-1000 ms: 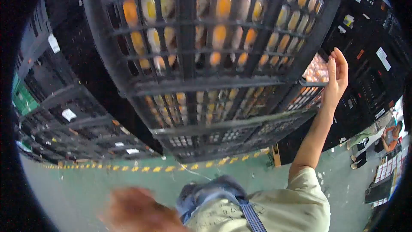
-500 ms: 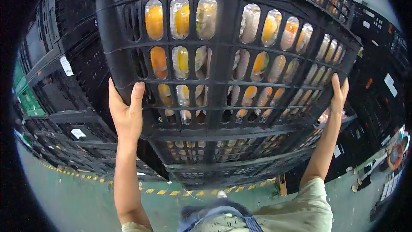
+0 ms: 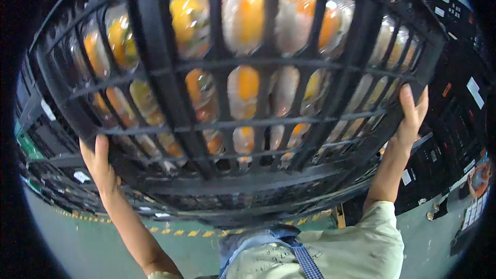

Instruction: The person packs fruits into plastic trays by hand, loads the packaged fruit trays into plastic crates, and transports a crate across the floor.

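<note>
A large black slatted crate [image 3: 248,62] fills the upper view, close to the camera. Through its slots show clear plastic packs [image 3: 245,85] with orange, yellow and pale contents. My left hand [image 3: 101,168] grips the crate's lower left corner, thumb on the outside and the other fingers partly hidden. At its right end my right hand [image 3: 411,113] holds the lower corner, thumb up and fingers wrapped round the edge. Another black crate [image 3: 243,201] lies beneath it, mostly covered.
Stacked black crates [image 3: 51,150] with white labels stand at the left, more black crates [image 3: 460,108] at the right. Yellow dashed tape [image 3: 194,233] runs along the green floor [image 3: 201,253]. A person in orange [image 3: 480,178] is at the far right.
My left hand came up from below and took hold of the crate's left corner, then moved left and down. The crate now looks nearer and larger, its left end turned towards me.
</note>
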{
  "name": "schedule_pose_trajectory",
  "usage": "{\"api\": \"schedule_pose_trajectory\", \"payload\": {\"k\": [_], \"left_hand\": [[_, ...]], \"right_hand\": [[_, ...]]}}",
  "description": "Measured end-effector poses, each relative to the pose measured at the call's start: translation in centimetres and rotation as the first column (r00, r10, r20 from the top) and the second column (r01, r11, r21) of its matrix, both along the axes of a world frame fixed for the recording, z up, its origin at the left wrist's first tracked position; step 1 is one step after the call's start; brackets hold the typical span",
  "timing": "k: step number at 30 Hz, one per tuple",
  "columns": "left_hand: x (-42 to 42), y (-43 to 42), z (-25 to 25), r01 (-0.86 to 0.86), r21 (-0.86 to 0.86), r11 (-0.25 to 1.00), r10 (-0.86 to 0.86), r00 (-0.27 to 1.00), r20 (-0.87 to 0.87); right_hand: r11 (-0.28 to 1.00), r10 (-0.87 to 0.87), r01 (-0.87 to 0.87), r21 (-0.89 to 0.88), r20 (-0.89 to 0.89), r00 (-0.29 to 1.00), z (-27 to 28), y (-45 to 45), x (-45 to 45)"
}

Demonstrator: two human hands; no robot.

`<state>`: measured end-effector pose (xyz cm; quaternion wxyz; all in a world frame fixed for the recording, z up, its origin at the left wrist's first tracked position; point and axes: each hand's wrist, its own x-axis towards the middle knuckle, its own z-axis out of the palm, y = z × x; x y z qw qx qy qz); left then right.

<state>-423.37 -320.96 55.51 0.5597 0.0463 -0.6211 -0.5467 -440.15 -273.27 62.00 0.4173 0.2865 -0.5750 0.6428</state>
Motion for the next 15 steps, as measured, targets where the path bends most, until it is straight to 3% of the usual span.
{"api": "schedule_pose_trajectory", "payload": {"k": [2,4,7,10,12,15], "left_hand": [[0.3,-0.3,-0.4,-0.036,-0.123,0.992,0.044,0.997,0.064],[0.7,0.0,-0.1,0.112,-0.048,0.992,-0.109,0.991,0.072],[0.7,-0.3,0.0,0.128,-0.128,0.983,-0.117,0.989,0.090],[0.5,0.7,0.5,0.147,0.004,0.989,-0.147,0.988,0.052],[0.4,0.0,0.2,0.176,-0.015,0.984,-0.175,0.984,0.041],[0.3,0.4,1.2,0.193,0.011,0.981,-0.193,0.981,0.023]], "right_hand": [[0.997,0.051,-0.051,-0.051,-0.004,0.999,0.1,-0.1,0.1],[0.998,0.045,-0.045,-0.048,0.007,0.999,0.2,-0.2,0.4],[1.000,-0.022,0.023,-0.019,0.023,0.999,-0.2,0.0,0.5],[0.999,-0.034,0.034,0.012,-0.001,0.999,-0.9,0.3,0.2],[0.998,0.049,-0.048,-0.028,0.022,0.999,-0.6,-0.1,0.5],[1.000,0.000,0.000,0.000,0.038,0.999,0.0,-0.1,0.7]]}}
